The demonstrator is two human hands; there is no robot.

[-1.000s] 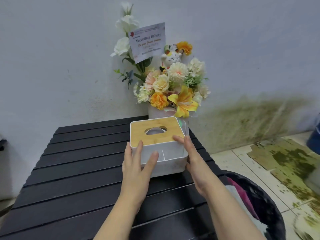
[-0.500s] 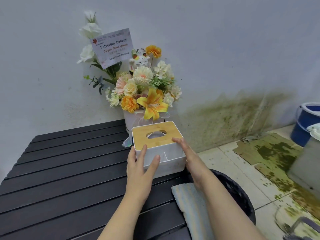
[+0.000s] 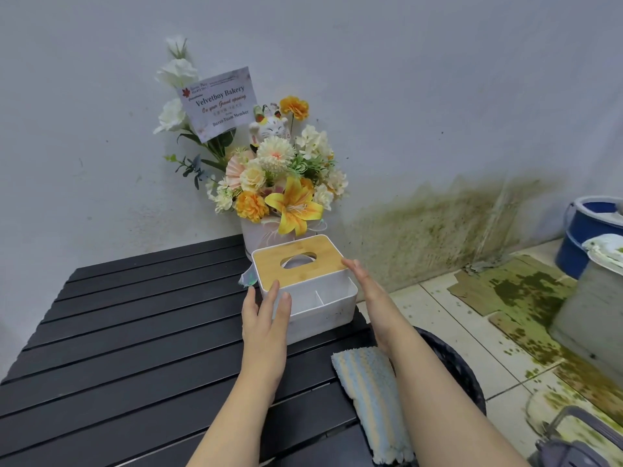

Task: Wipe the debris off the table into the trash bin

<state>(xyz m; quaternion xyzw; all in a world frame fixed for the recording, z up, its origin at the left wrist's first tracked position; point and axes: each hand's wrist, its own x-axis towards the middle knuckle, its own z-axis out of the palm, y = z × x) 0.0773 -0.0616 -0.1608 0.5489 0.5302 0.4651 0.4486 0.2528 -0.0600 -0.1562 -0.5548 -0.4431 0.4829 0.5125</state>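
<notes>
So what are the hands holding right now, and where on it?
The tissue box, by its sides: left hand on the near-left corner, right hand along the right edge. Fingers lie flat; no closed grip.

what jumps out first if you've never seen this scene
The flower arrangement in yellows, oranges and whites, with its bakery card, stands against the wall at the far edge of the black slatted table. In front of it, the left hand and right hand flank a white tissue box with a wooden lid.
</notes>
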